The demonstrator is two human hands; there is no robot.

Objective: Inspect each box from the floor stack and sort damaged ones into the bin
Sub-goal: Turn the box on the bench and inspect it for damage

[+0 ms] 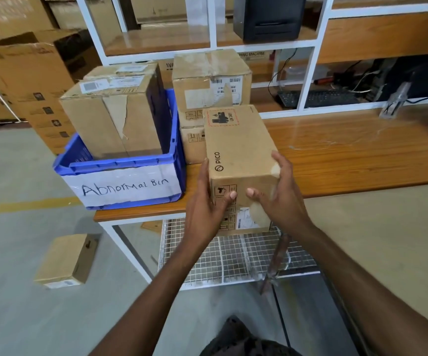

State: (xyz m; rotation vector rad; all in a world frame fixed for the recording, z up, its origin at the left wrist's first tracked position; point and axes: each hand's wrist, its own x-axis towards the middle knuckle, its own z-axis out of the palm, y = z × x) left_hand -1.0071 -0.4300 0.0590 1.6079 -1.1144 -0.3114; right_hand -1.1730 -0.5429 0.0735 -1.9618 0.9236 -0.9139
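Note:
I hold a brown PICO cardboard box [238, 147] over the front edge of the wooden table [348, 152]. My left hand [205, 201] grips its left side, thumb on the near face. My right hand [279, 194] grips its right side, where the near right corner looks scuffed and whitish. A blue crate labelled "Abnormal Bin" [123, 183] stands on the table's left end and holds a torn, taped box [112, 116]. One small box [66, 260] lies on the floor at the left.
Two stacked cartons [207, 83] stand on the table behind the held box. White shelving [212, 42] with a keyboard [318, 98] and black device rises behind. A wire mesh shelf [233, 258] sits under the table. Large cartons [25, 70] line the left wall.

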